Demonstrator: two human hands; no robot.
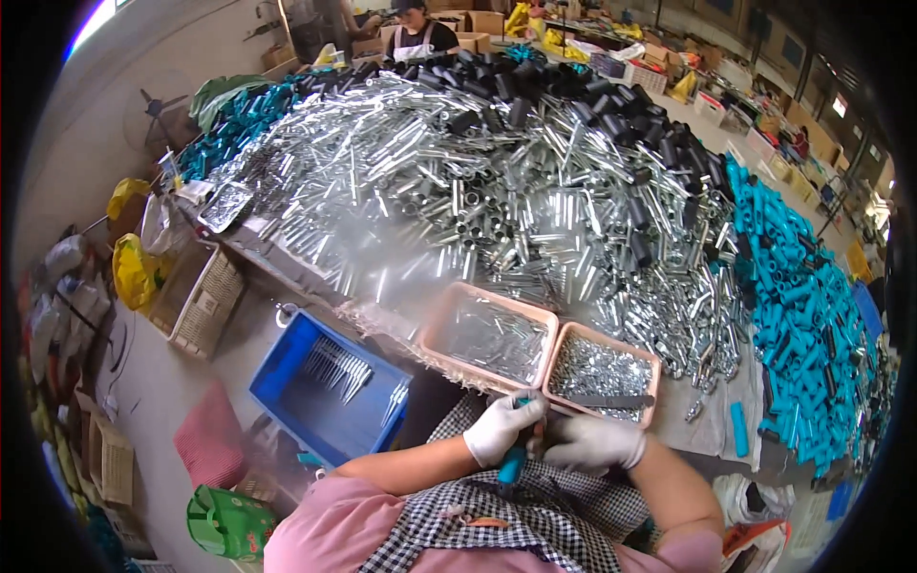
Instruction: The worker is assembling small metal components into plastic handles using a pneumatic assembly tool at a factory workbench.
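Note:
My left hand [502,429], in a white glove, is closed around a teal-handled piece; its teal handle [513,465] points down over my checked apron. The far end of the piece is hidden by my fingers. Close beside it, my right hand [594,443] is gloved too and smeared by motion, so its fingers do not show clearly. Just beyond both hands stand two pink trays: the left tray [445,364] carries thin metal pins, while the right tray [653,401] is filled with small shiny metal parts and has a dark flat bar lying across it.
A blue bin [287,393] with rows of metal pieces stands at my left. Metal tubes [411,153] heap across the table, with black sleeves [659,124] behind and teal handles [793,315] at the right. Another person [420,36] is at the far side.

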